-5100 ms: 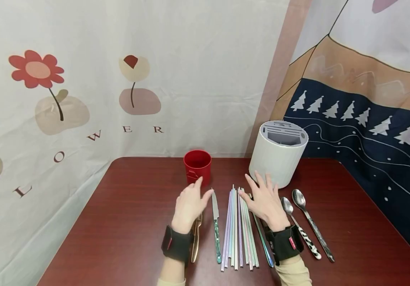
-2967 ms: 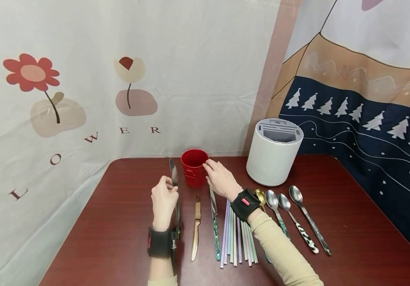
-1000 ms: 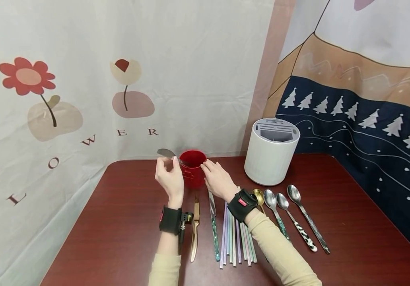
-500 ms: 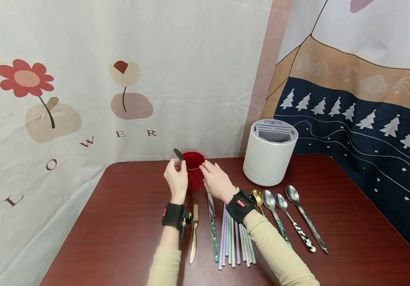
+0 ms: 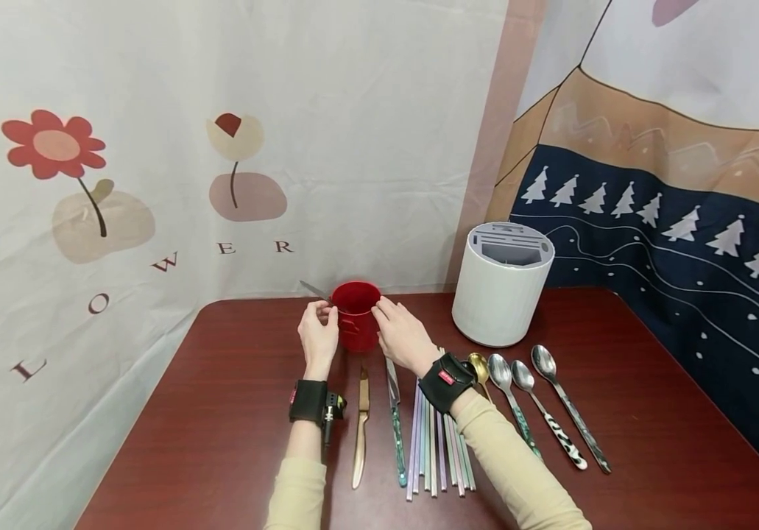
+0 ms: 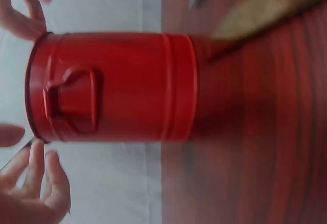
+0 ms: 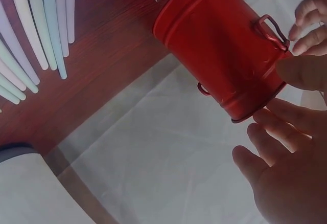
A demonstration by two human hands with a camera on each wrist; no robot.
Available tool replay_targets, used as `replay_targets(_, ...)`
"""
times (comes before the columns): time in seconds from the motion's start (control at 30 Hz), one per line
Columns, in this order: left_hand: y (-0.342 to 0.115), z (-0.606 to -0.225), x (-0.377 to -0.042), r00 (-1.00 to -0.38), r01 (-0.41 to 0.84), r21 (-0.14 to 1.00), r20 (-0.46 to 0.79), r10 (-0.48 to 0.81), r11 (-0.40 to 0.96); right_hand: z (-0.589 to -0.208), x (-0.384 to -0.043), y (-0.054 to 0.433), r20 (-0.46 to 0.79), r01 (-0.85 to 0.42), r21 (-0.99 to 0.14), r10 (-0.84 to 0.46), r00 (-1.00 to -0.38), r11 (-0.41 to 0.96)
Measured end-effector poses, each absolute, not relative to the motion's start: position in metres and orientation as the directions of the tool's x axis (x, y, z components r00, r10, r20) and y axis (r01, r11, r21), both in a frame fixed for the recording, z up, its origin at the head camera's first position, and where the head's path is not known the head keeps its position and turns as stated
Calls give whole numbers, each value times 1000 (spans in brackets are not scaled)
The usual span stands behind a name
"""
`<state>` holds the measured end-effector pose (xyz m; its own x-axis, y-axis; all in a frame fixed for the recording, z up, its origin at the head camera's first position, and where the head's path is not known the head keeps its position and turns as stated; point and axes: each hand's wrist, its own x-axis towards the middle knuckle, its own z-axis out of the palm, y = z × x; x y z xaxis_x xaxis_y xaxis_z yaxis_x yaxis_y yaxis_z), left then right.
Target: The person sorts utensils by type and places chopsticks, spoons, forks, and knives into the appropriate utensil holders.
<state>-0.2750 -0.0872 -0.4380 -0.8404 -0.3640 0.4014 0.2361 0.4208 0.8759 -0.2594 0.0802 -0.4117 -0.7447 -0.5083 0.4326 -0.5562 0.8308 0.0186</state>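
Observation:
A red cup [image 5: 358, 327] with small wire-like handles stands upright near the table's back edge. My left hand [image 5: 319, 340] pinches a knife [image 5: 315, 290] at the cup's left rim, its thin blade slanting up to the left; fingers hide the rest. In the left wrist view those fingertips [image 6: 37, 150] are right at the rim. From the right, my right hand [image 5: 406, 337] holds the cup by its rim, thumb [image 7: 301, 73] on the near side and fingers across from it. Closest below are a gold knife [image 5: 361, 427] and a green-handled knife [image 5: 397, 434].
Pastel chopsticks [image 5: 442, 456] lie in a bundle beneath my right forearm. Several spoons [image 5: 554, 375] lie farther right, one partly under the sleeve. A white slotted utensil holder [image 5: 501, 302] stands at the back right. A curtain [image 5: 379, 147] hangs behind the table [image 5: 220, 412].
My left hand took up the knife, raised it from the table's left side to the cup's rim and tilted it. My right hand moved from beside the chopsticks to the cup and stays there.

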Motion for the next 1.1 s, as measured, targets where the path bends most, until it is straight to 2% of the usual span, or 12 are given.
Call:
replay_targets(0.17,-97,-442,-268,-892,245,837,392,-225,489,-412,-260,81,430,-555,25,-510,-745,832)
replay_targets(0.33,-102,-441,-255,-933,252,752,356,-54,609,-413,-260,81,429,-556,14,-507,-748,831)
replay_targets(0.43,-104,-440,-247,-961,234,713,271,48,661,-414,-260,81,424,-554,13,-507,-751,832)
replay_targets(0.57,-103,-437,-238,-990,143,662,85,116,736,-413,-260,81,421,-555,14,-509,-751,832)
replay_targets(0.7,-99,-433,-229,-984,53,585,-108,143,809,-412,-261,81,419,-557,13,-510,-751,831)
replay_targets(0.83,-92,-431,-219,-948,2,533,-269,172,846,-412,-261,81,413,-560,8,-513,-753,829)
replay_targets(0.97,-82,-431,-210,-922,-23,525,-340,186,851,-412,-261,81,411,-558,7,-512,-755,830)
replay_targets(1.1,-71,-434,-204,-929,-42,521,-335,160,852,-412,-260,81,410,-562,-5,-510,-756,827)
